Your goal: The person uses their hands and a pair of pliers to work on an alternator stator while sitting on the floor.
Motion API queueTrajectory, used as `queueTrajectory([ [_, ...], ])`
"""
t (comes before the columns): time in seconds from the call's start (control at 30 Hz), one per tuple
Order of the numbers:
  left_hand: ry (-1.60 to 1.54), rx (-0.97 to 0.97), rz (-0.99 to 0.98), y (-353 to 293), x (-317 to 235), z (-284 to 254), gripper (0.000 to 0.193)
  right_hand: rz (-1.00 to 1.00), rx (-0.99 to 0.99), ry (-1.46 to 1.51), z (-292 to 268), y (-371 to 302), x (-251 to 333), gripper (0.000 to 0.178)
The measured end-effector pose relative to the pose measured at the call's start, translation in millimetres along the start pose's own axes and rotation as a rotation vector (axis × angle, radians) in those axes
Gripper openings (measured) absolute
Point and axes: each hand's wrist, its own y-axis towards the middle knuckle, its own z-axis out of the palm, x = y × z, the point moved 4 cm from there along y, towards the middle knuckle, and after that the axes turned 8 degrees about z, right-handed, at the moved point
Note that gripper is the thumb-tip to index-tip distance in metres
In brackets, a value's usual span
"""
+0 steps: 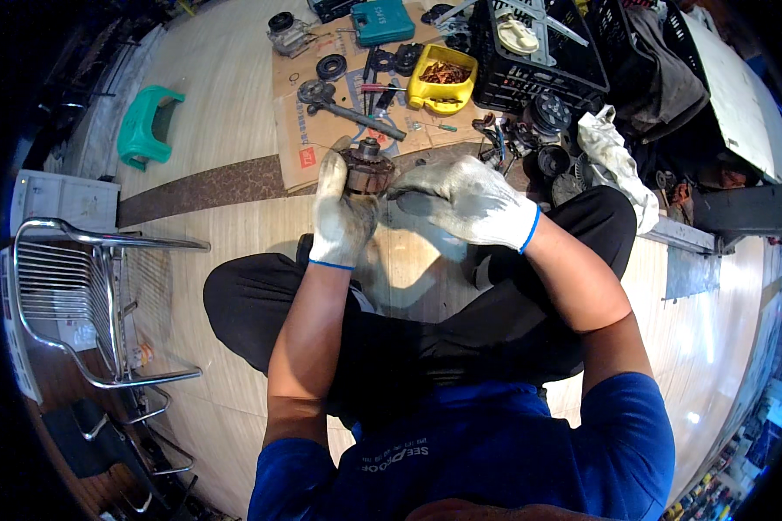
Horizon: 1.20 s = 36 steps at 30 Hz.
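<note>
My left hand [337, 224], in a white work glove with a blue cuff edge, is wrapped round an alternator rotor [368, 172]. The rotor is dark and rusty brown, held upright with its shaft and slip-ring end at the top. Close by on its right side is my right hand [471, 201], gloved alike and smudged grey. Its fingers are curled together, their tips at the rotor's edge; whatever they may hold is hidden. Just beyond the rotor, a grey metal tool with a ringed head [343, 106] lies on flattened cardboard [297, 143].
On the cardboard are a yellow cut-open jug [419, 91] of copper-coloured pieces, a red-handled screwdriver [379, 87], black rings [331, 67] and a teal case [382, 22]. A black crate [543, 76] and loose parts stand right. Left are a green stool [150, 126] and metal chair [104, 236].
</note>
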Motion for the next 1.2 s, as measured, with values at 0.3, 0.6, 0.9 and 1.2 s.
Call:
queueTrajectory([
  [0.3, 0.109, -0.161, 0.126, 6.0, -4.0, -12.6, 0.048, -0.102, 0.174, -0.235, 35.9, -19.5, 21.5, 0.027],
  [0.6, -0.366, -0.586, 0.175, 22.0, -44.9, -33.1, 0.061, 0.121, 0.021, -0.437, 33.5, -16.4, 6.1, 0.018],
  [0.9, -0.312, -0.542, 0.171, 19.0, -63.1, -31.7, 0.06, 0.05, -0.171, -0.467, 3.7, -4.5, -9.3, 0.018],
  [1.2, -0.31, -0.284, 0.249, 24.8, -86.4, -38.4, 0.056, 0.103, -0.131, -0.672, -41.7, -11.7, -75.9, 0.024],
])
